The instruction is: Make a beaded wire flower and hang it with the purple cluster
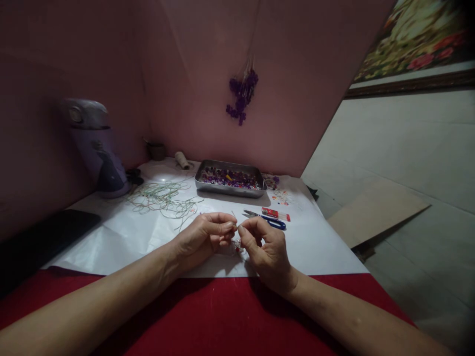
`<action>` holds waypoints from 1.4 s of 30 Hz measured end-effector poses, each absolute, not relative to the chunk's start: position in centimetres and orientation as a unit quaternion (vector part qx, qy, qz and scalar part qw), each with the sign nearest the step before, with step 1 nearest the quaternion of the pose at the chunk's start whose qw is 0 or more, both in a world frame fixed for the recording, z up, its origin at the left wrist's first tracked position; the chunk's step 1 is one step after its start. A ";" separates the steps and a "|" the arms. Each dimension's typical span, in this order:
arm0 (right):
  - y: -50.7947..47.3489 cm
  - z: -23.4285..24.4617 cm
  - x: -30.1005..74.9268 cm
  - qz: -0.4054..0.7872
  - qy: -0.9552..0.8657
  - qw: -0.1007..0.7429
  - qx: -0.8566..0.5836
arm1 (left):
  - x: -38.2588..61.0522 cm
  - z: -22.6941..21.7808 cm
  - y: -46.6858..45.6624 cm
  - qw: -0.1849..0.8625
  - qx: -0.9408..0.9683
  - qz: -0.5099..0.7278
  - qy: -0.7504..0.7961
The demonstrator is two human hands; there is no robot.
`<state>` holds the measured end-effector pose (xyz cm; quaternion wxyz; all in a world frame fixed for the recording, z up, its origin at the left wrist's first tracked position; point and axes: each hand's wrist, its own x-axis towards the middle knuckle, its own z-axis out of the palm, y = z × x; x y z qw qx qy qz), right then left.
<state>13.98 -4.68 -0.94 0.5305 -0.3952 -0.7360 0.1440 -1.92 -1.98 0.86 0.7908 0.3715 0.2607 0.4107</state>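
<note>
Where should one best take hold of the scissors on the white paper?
Probably by the blue handle, coming from the right: the scissors lie flat, sharp blades pointing left, handle at the right end, close to the right hand.

Pink wall [111,74], framed pic [415,44] top rt.
</note>
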 end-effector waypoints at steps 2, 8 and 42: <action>-4.7 -0.9 14.0 0.146 -0.735 0.533 -0.393 | -1.9 0.9 -2.0 0.791 0.370 0.410 0.262; -4.9 -0.7 13.9 0.153 -0.734 0.535 -0.390 | -1.9 0.9 -2.0 0.782 0.377 0.417 0.270; -4.7 -0.8 14.0 0.122 -0.730 0.533 -0.410 | -1.9 1.0 -2.2 0.770 0.400 0.415 0.274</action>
